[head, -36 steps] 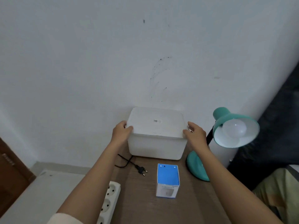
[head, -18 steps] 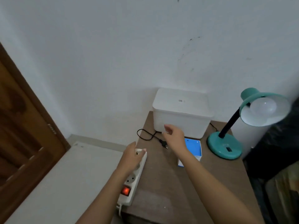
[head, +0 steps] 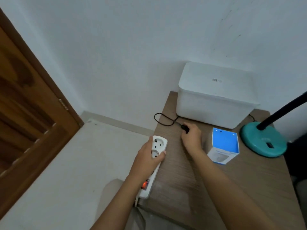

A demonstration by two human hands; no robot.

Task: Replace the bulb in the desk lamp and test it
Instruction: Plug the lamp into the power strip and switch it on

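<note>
Head view is showing the desk lamp (head: 264, 141) standing at the worktop's (head: 191, 176) right edge, its teal base right of the white storage box (head: 214, 95); the shade and bulb are running out of frame. The black plug (head: 184, 127), in front of the box, is being pinched by the right hand (head: 191, 138), whose fingers are closing around it. The left hand (head: 147, 157) is gripping the power strip (head: 155, 161) left of the box, wrist partly covering its glowing red switch (head: 145, 185). The blue-topped bulb carton (head: 223, 146) is standing in front of the box.
</note>
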